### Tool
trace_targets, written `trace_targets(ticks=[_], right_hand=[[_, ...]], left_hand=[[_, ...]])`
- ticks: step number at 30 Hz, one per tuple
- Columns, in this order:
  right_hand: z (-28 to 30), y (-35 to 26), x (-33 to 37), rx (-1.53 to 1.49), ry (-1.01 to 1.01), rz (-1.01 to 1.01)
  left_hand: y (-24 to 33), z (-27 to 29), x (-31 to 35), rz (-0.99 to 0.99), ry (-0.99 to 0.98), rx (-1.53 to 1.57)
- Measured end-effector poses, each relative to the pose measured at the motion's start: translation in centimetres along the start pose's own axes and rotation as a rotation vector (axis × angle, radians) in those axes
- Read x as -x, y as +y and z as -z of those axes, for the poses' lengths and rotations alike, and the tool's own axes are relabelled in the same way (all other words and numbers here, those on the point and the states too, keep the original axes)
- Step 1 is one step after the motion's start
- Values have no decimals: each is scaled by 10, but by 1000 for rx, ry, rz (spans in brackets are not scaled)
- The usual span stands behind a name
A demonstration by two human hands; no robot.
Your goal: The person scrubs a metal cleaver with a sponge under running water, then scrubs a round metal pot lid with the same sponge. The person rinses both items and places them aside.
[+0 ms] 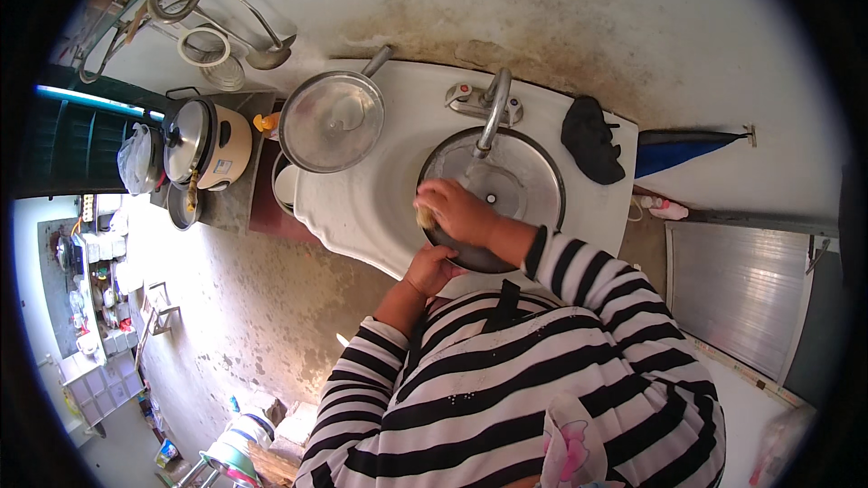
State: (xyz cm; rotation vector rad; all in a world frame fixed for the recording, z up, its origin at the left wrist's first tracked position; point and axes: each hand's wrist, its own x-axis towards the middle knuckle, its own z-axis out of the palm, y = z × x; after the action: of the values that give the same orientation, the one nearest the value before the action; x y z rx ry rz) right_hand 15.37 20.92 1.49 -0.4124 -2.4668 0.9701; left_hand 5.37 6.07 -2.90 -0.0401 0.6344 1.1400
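So the person in the black-and-white striped top is bent over a white sink (380, 208), and sitting in the basin is a big round metal pan (520, 185), right under the metal tap (491, 108). The right hand (457, 210) is down on the pan's near-left rim, fingers curled tight around a small yellowish scrubber (425, 217) and pressing it on the metal. The left hand (432, 269) is just below, at the pan's near edge, fingers bent around the rim as far as I can make out, though the underside is hidden. On the sink's left part there's a metal frying pan (332, 121) with its handle pointing up toward the wall. Further left, a cream rice cooker (206, 140) with a shiny lid sits on a small grey surface (237, 203). A black cloth (592, 137) is lying on the right side of the sink, well apart from the hands.
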Motion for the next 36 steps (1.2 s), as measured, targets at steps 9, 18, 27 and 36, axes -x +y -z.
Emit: trace_targets(ticks=[9,18,27,36], right_hand=[[65,83,24,568,46,-469],[-10,3,28,134,-70,-21],[54,12,48,-15,-272,-280],[50,-30,69,118,-158,-5]], left_hand=[[0,1,11,-193,179,-142],[5,2,1,-128,133,-9],[17,-16,17,-94,283,-107],[32,-53,27,-145,251,-120]])
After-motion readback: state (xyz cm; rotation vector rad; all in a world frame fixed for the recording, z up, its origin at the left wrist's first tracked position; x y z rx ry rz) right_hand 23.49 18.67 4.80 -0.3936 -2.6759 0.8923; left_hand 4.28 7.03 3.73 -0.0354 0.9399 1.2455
